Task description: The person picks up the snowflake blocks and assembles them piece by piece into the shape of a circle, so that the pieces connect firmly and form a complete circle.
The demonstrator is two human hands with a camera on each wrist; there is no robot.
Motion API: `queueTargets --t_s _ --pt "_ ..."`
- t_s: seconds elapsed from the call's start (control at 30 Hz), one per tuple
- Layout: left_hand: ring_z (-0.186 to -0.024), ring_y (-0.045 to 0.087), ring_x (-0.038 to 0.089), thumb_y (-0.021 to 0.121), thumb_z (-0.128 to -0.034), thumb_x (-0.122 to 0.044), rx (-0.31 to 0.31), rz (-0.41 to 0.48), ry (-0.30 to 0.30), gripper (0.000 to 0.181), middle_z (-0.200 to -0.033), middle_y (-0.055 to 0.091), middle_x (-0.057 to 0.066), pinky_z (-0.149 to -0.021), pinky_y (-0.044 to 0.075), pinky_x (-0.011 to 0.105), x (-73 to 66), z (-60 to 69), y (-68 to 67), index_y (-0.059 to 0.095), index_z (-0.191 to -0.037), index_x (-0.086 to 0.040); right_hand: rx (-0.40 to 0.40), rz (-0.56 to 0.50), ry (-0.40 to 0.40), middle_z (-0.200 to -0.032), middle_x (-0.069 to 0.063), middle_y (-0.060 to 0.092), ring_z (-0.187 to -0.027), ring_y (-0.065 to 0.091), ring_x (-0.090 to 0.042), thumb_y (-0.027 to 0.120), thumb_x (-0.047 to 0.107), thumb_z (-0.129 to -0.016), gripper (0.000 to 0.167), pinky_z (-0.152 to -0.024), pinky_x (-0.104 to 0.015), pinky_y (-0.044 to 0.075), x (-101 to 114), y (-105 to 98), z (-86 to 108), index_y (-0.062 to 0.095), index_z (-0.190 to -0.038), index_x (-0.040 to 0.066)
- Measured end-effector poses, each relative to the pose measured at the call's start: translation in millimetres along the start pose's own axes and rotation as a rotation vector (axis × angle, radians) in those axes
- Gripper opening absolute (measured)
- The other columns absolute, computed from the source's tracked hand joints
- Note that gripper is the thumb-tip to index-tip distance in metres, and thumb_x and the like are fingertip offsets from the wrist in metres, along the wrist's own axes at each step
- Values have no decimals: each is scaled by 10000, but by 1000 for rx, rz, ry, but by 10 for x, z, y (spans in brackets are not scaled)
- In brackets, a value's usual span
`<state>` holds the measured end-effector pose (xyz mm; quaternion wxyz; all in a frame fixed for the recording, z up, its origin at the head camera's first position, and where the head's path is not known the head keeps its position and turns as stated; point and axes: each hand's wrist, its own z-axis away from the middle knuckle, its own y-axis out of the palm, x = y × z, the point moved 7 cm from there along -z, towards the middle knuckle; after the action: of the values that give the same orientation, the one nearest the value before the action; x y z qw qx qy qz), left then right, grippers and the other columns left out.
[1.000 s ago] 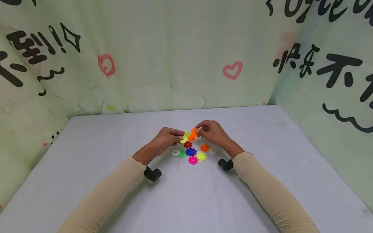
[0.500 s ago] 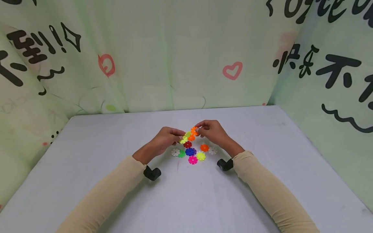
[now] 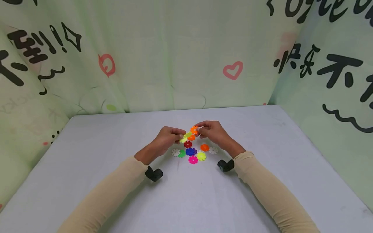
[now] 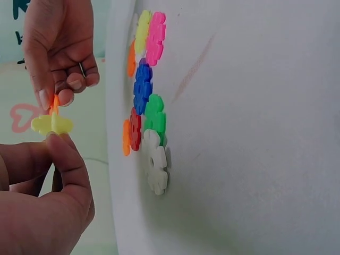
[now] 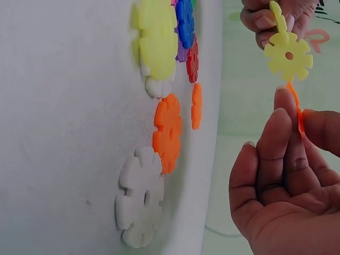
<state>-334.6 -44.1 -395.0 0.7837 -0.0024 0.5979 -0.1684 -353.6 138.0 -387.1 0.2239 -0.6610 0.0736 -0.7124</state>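
My left hand (image 3: 164, 140) pinches joined yellow flower-shaped plastic discs between thumb and fingers. In the right wrist view, one yellow disc (image 5: 278, 17) stands edge-on at that hand, and another yellow disc (image 5: 277, 56) faces the camera below it. My right hand (image 3: 212, 132) pinches an orange disc (image 3: 193, 129) by thumb and fingertips. The orange disc's edge meets the facing yellow disc's rim; whether their slots are interlocked I cannot tell. Both hands are raised above the table behind the loose discs. Fingers cover part of the held pieces.
On the white table (image 3: 186, 200) lie loose discs: red (image 3: 187, 144), blue (image 3: 191, 151), pink (image 3: 193, 160), yellow (image 3: 201, 156), green (image 3: 182, 153), two orange and several white. A purple disc (image 5: 181, 54) shows partly behind others. Printed curtains (image 3: 175, 58) stand behind the table.
The orange disc has turned in my right fingers and shows a rounder face to the head camera. The yellow discs have tilted slightly; both hands stay nearly in place.
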Motion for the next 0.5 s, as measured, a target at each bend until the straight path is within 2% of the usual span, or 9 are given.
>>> queueTargets --t_s 0.13,0.33,0.5 --pt "-945 603 242 590 -960 -45 -3 13 -5 218 -1160 636 98 -877 512 319 9 6 -1 695 -1152 -33 -1 -24 12 -992 -117 705 -947 666 -286 598 164 -977 289 -891 -375 514 -10 1 3 625 -1231 30" --pt "-933 610 243 589 -964 -53 -1 22 -20 215 -1167 630 102 -845 523 299 12 12 5 696 -1149 -32 8 17 -11 -942 -100 716 -894 670 -278 608 151 -960 270 -871 -374 522 -6 31 16 647 -1200 34" --pt "-946 633 244 566 -975 -53 -4 79 -33 235 -1199 611 117 -844 532 325 35 4 5 671 -1182 -17 15 40 -38 -949 -87 718 -887 670 -273 608 156 -960 269 -867 -371 522 27 56 35 654 -1200 43"
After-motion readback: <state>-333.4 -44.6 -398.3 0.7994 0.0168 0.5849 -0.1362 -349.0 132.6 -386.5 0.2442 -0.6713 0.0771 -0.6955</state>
